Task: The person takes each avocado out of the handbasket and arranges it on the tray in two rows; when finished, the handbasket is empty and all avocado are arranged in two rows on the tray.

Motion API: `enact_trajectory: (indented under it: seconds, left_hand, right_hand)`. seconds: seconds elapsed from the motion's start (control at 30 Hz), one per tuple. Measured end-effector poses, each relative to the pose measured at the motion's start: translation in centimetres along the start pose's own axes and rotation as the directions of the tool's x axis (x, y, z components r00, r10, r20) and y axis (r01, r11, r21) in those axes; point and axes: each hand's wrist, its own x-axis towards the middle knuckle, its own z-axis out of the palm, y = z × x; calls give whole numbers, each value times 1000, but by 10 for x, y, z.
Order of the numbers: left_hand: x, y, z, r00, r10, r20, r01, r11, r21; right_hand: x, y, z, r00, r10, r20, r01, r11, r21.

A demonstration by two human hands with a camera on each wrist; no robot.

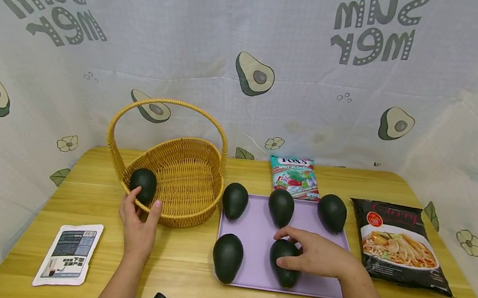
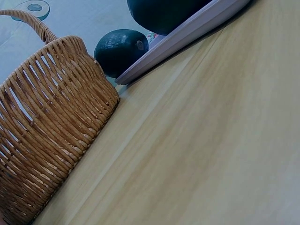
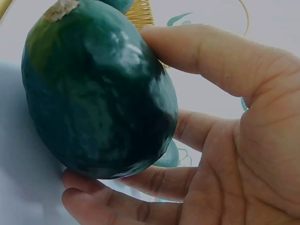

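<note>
My right hand [image 1: 316, 254] curls its thumb and fingers round a dark green avocado [image 1: 283, 264] over the front of a lilac tray [image 1: 258, 242]. That same avocado [image 3: 101, 89] fills much of the right wrist view, its stem end up, with the thumb on its side and fingers beneath. At the near-left rim of a wicker basket [image 1: 187, 182], my left hand [image 1: 138, 232] has its thumb and fingers extended and spread. One fingertip overlaps another avocado [image 1: 143, 183] lying inside. The left wrist view shows the basket's woven side [image 2: 51, 117]; the left hand is almost wholly hidden there.
Several more avocados [image 1: 227, 258] lie on the tray. Behind it is a Fox's candy bag [image 1: 295, 178]; to its right, a black noodle packet [image 1: 401, 245]. A white pouch [image 1: 68, 255] lies left on the wooden table [image 1: 181, 284]. The basket's tall handle [image 1: 172, 102] arches above it.
</note>
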Motion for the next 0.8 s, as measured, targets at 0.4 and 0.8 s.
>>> enact_trajectory:
  seconds: [0.4, 0.8]
  left_hand:
    - [0, 2, 1, 1000, -13, 5, 13, 1000, 5]
    - [-1, 2, -1, 1000, -11, 5, 11, 1000, 17]
  right_hand:
    - [-1, 0, -2, 1000, 28, 14, -29, 999, 35]
    - [-6, -12, -6, 974, -56, -220, 61, 998, 18]
